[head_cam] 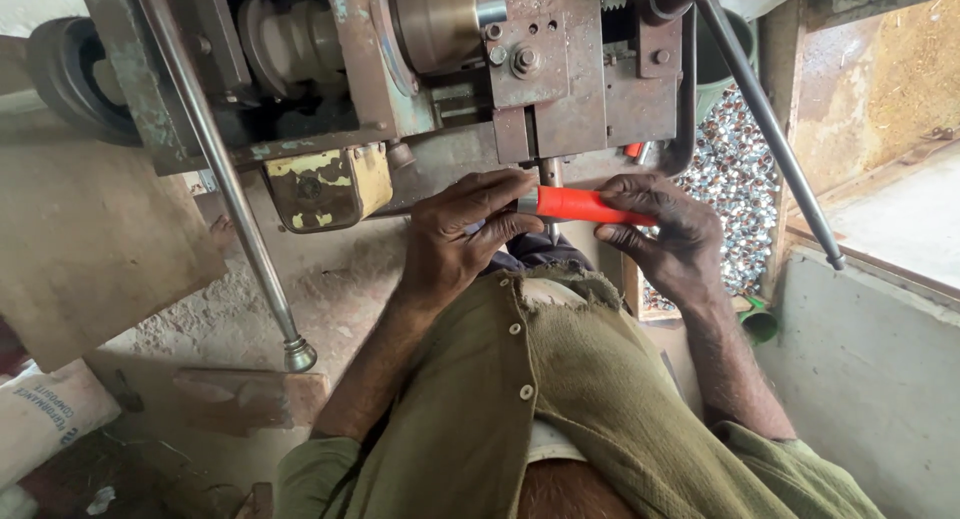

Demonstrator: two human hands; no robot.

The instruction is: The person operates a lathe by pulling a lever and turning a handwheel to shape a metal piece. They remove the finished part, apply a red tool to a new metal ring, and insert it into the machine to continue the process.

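Fingers (pixel 500 194) of the left hand (pixel 455 239) curl around one end of a red handle (pixel 585 206), where a short grey metal part shows at the fingertips, while the right hand (pixel 665 234) wraps the other end, thumb along the top and fingers closed underneath. Both hands hold the handle level, close in front of the person's body, directly under a round steel post (pixel 550 171) that comes down from the rusty machine (pixel 560 89) above. Whether the handle touches that post cannot be told from this view. It looks like a stiff, smooth plastic grip, light enough for fingertips alone, and probably a little slick, so a grasp at both ends, as here, seems the surest way to keep it from rolling or twisting; the metal end is likely the harder, less slippery place to pinch. A long steel lever (pixel 770 129) slants down on the right of the machine, and another thin rod (pixel 235 199) with a knob at its foot hangs on the left. Behind the right hand sits a box (pixel 632 289) heaped with small shiny metal pieces (pixel 735 179). An olive shirt (pixel 560 399) fills the lower middle, and a white sack (pixel 45 414) lies at the lower left.
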